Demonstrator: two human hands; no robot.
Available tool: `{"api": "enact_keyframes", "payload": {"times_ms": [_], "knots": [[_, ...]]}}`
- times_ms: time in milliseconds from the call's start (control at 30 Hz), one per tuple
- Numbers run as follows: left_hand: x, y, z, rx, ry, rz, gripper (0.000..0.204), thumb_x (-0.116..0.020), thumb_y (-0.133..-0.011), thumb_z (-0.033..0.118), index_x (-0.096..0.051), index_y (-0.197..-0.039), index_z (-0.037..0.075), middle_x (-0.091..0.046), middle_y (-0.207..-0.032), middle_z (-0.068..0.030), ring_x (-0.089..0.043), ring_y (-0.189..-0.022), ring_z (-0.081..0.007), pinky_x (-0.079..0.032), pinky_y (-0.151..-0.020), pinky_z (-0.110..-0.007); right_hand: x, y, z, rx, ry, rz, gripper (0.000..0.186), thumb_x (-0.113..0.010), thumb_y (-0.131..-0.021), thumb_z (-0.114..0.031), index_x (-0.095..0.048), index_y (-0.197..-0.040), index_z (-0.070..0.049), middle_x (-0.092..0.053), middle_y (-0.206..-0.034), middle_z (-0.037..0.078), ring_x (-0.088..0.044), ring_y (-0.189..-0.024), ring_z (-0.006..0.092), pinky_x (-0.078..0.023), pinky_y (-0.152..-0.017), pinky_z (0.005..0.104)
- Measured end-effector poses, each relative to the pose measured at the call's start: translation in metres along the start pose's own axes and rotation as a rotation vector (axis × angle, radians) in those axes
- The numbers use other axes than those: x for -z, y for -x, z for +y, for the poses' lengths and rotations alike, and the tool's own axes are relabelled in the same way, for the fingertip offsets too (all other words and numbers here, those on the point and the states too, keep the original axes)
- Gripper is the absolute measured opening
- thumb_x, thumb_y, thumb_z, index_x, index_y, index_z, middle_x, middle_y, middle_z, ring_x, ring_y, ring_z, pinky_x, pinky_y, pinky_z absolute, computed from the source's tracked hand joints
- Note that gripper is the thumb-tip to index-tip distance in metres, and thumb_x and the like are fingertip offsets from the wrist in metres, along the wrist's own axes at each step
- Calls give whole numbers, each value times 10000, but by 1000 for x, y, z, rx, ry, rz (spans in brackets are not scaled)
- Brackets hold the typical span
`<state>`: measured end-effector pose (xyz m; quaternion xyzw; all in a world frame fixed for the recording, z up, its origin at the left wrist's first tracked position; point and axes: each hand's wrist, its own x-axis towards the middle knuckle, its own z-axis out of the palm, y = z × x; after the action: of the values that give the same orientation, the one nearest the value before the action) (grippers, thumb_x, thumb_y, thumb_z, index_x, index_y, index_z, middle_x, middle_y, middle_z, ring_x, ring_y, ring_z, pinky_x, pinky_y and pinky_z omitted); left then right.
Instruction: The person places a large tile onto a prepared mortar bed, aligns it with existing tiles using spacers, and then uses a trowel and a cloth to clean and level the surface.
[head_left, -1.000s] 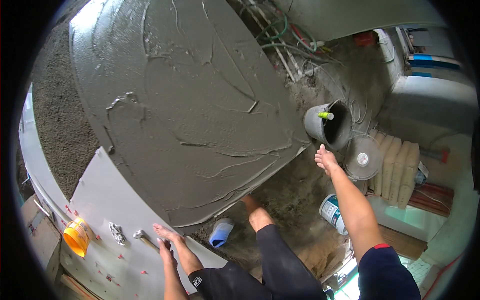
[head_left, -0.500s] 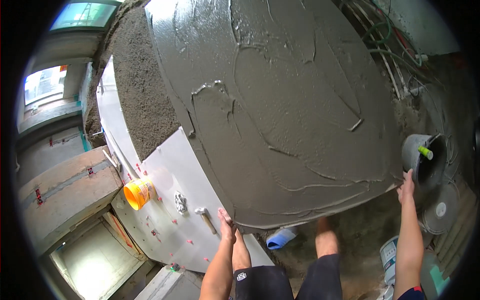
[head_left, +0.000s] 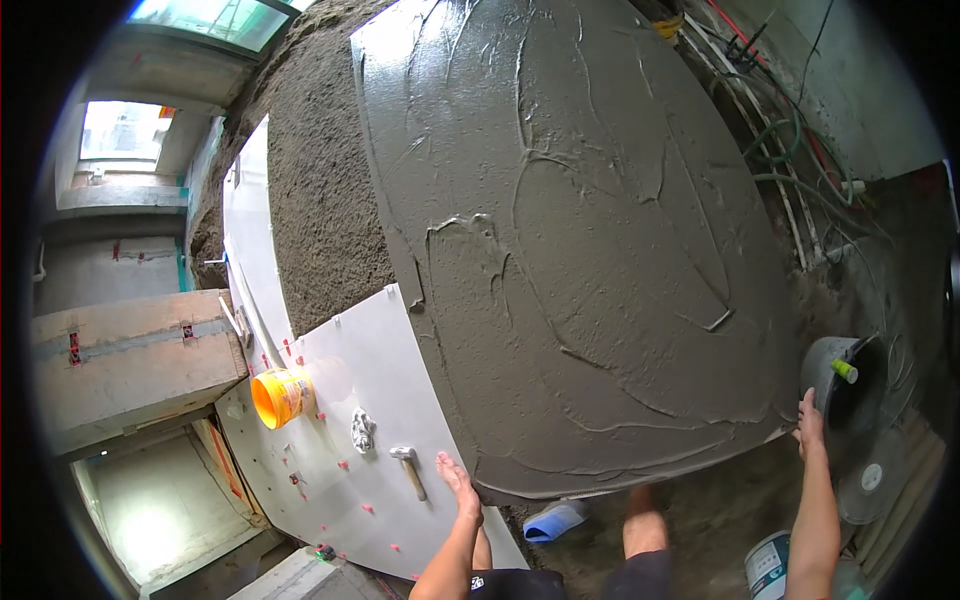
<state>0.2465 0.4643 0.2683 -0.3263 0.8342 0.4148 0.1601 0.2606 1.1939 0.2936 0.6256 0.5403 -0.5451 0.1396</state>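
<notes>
A large rectangular tile (head_left: pixel 590 280), its upper face coated with wet grey mortar, fills the middle of the head view. Its near edge covers part of my leg, so that edge is raised off the floor. At the near left corner my left hand (head_left: pixel 459 485) holds the tile's side, fingers stretched along it and partly hidden. My right hand (head_left: pixel 811 428) grips the near right corner, fingertips upward and some fingers out of sight behind the edge. Ridges and trowel lines run across the mortar.
White laid tiles (head_left: pixel 350 340) with red clips lie left, bearing an orange bucket (head_left: pixel 283 398), a crumpled rag (head_left: pixel 362 430) and a hammer (head_left: pixel 409 474). Rough mortar bed (head_left: pixel 325 180) lies beyond. A black bucket (head_left: pixel 825 372), hoses (head_left: pixel 800 160) and a white pail (head_left: pixel 768 565) stand right.
The whole view has shifted, with tile, hands and nearby things lower in the picture. Both hands remain at the tile's near corners; the left fingers look a little more extended.
</notes>
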Motion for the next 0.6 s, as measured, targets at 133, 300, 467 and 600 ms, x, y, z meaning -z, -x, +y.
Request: {"api": "enact_keyframes", "payload": {"times_ms": [133, 300, 467, 600], "knots": [[-11, 2, 13, -24, -57, -4, 635, -243, -976, 470, -77, -1466, 102, 25, -1534, -44, 73, -1405, -219, 22, -1128, -368, 5, 2, 1, -44, 88, -63, 727, -410, -872, -635, -517, -1211, -1, -605, -1125, 76, -586, -1005, 178, -471, -835, 319], [-7, -4, -3, -31, 29, 58, 650, -284, -967, 477, -108, -1464, 97, -17, -1532, -61, 24, -1404, -242, -5, -1129, -374, -1, 17, -9, -57, 65, -138, 763, -397, -861, -660, -476, -1256, -12, -579, -1175, 71, -565, -1052, 185, -460, -866, 330], [5, -11, -25, -134, -42, 85, 639, -367, -965, 388, -102, -1463, 87, -27, -1526, -95, 3, -1401, -273, -32, -1131, -380, 7, 39, 0, -74, 126, -7, 822, -375, -837, -706, -481, -1259, -9, -561, -1218, 83, -541, -1087, 180, -434, -858, 293], [-5, -2, 3, -104, -268, 162, 700, -458, -936, 255, -38, -1456, 50, 12, -1518, -147, 8, -1399, -294, -26, -1133, -380, 46, 58, -3, -58, 73, 29, 999, -350, -798, -760, -282, -1386, 45, -346, -1428, 157, -344, -1305, 256, -227, -1063, 435]]}}
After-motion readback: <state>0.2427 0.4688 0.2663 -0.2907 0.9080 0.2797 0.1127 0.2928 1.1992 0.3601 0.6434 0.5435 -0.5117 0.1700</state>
